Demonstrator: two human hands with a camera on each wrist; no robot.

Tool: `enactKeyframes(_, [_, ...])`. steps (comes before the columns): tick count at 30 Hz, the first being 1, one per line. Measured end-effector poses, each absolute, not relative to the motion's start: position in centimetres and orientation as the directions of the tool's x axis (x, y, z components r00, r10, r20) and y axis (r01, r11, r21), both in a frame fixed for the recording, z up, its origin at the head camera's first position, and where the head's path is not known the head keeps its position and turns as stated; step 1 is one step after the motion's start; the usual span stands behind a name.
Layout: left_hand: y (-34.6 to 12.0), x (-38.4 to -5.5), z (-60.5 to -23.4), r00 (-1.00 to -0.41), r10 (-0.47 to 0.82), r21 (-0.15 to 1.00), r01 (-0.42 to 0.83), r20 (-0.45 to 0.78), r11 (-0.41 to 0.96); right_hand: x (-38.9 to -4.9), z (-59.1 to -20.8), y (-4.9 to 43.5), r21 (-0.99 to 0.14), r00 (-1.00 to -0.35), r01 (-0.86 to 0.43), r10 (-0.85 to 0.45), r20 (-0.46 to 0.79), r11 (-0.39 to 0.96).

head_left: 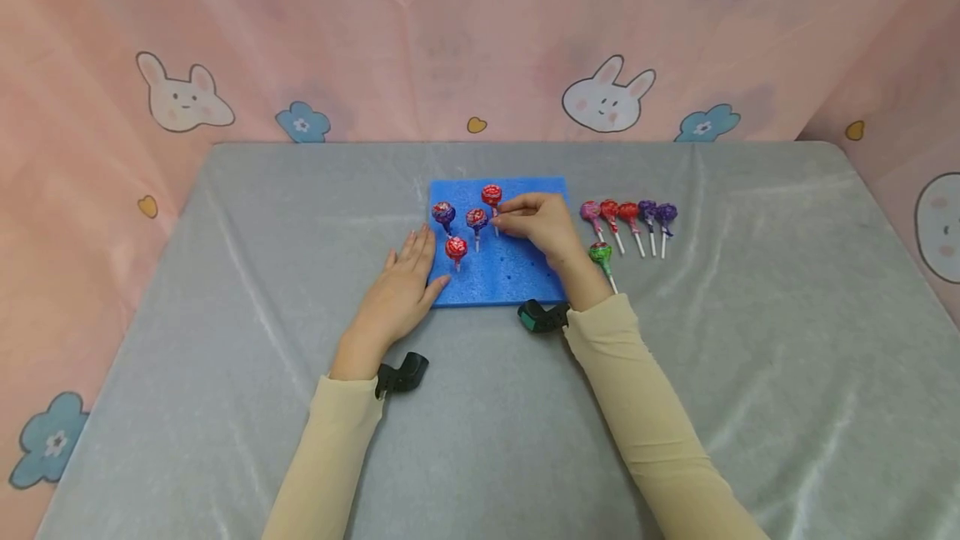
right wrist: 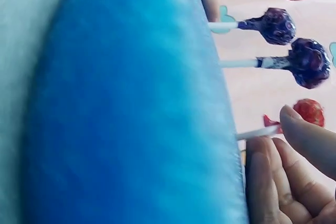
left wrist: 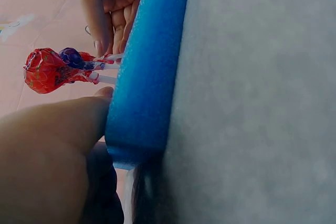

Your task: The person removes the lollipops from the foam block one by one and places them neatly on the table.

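Note:
A blue foam block (head_left: 495, 282) lies on the table with several lollipops standing in it by their sticks. My right hand (head_left: 542, 225) pinches the stick of the red lollipop (head_left: 491, 194) at the block's far side; in the right wrist view, thumb and fingers are around that red lollipop (right wrist: 310, 112). Two purple-wrapped lollipops, one at left (head_left: 443, 212) and one near the middle (head_left: 477, 219), and a nearer red lollipop (head_left: 456, 248) stand untouched. My left hand (head_left: 397, 290) rests with straight fingers along the block's left edge, thumb at its near left corner.
Right of the block, a row of loose lollipops lies on the grey cloth (head_left: 750, 315): a pink one (head_left: 590, 211), red ones (head_left: 628, 212) and purple ones (head_left: 665, 213). A green lollipop (head_left: 600, 253) lies nearer, beside the right wrist. A pink curtain (head_left: 450, 40) hangs behind.

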State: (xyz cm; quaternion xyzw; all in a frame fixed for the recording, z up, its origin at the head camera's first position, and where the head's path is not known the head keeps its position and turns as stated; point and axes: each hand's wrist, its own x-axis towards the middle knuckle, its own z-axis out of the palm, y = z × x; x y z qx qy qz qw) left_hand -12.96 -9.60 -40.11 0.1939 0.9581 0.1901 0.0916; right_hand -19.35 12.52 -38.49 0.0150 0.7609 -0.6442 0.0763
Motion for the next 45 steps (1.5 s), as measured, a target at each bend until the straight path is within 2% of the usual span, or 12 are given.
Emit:
enactKeyframes(10, [-9.6,-13.0,-40.2,-0.908,0.408,0.415,0.337,-0.092,0.845,-19.4,-39.0,11.6,-0.96,-0.998,0.065,0.008,-0.065,0.271])
enactKeyframes(21, [-9.7,-13.0,-40.0,-0.907,0.412,0.41,0.345,-0.085,0.844,-19.3,-38.9,12.2,-0.988,-0.994,0.095,-0.036,-0.1,0.123])
enactKeyframes(26, [-9.7,-12.9,-39.9,-0.907,0.412,0.406,0.343,-0.092,0.847,-19.0,-38.9,12.8,-0.995,-0.994,0.065,-0.079,-0.071,0.072])
enactKeyframes(39, [-9.6,-13.0,-40.1,-0.906,0.412,0.405,0.342,-0.099,0.848,-18.3,-38.0,14.0,-0.993,-0.999,0.008,-0.037,-0.012,0.116])
enactKeyframes(45, [-9.6,-13.0,-40.1,-0.907,0.413,0.407,0.347,-0.085,0.845,-17.7,-37.6,14.9,-0.998,-1.0,-0.012,-0.029,0.01,0.069])
